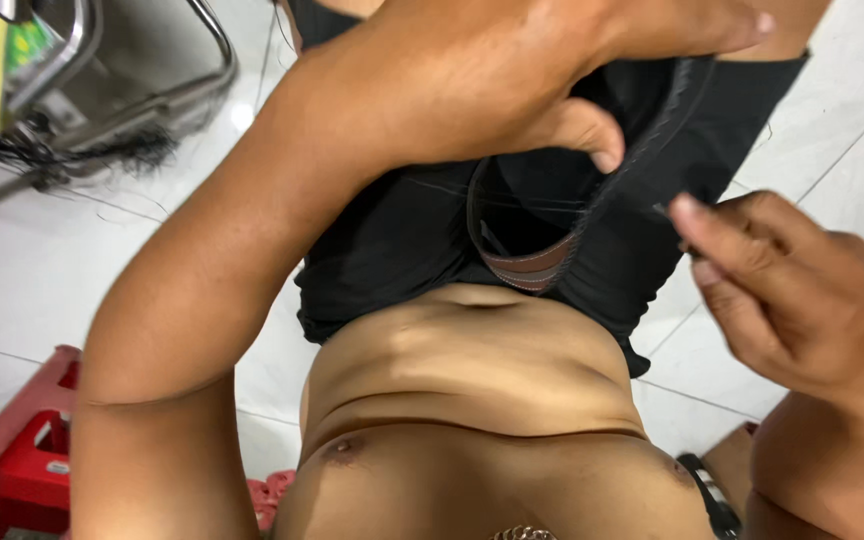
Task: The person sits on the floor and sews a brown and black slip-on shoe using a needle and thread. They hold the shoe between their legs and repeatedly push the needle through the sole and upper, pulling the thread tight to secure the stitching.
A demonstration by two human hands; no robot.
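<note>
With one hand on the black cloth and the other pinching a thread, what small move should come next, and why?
Probably draw the right hand outward: its fingertips seem to pinch a thin thread near the cloth edge, which the left hand holds up.

Black fabric garment (pixel 392 240) — draped across my lap, bunched and folded, with a stitched seam edge (pixel 652 130) curving upward; a brown striped band (pixel 527 270) shows inside the opening, the cloth pulled taut.
</note>
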